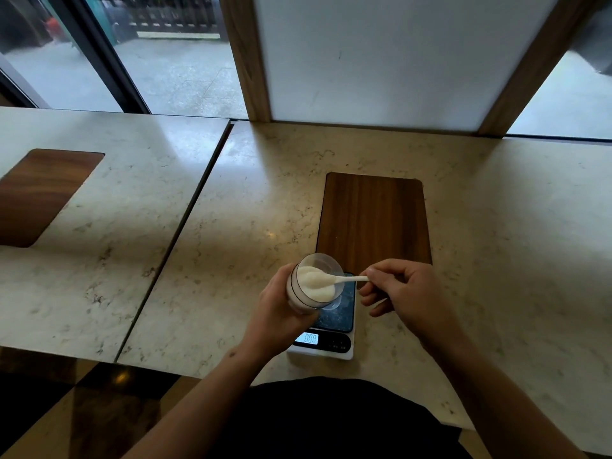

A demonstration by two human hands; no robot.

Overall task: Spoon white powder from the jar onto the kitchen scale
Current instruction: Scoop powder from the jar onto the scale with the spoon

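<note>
My left hand [281, 313] grasps the tilted jar [311, 283] above the kitchen scale [334, 326] near the counter's front edge, right hand [400, 289] pinching the white spoon [344, 279] in the powder [314, 281]; next: lift level, tip onto platform.

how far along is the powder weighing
Done: the jar is open, tilted in the left hand over the scale. In hand: the right hand works the white spoon into the powder. Left: nothing weighed yet; the display seems to read zero.
</note>
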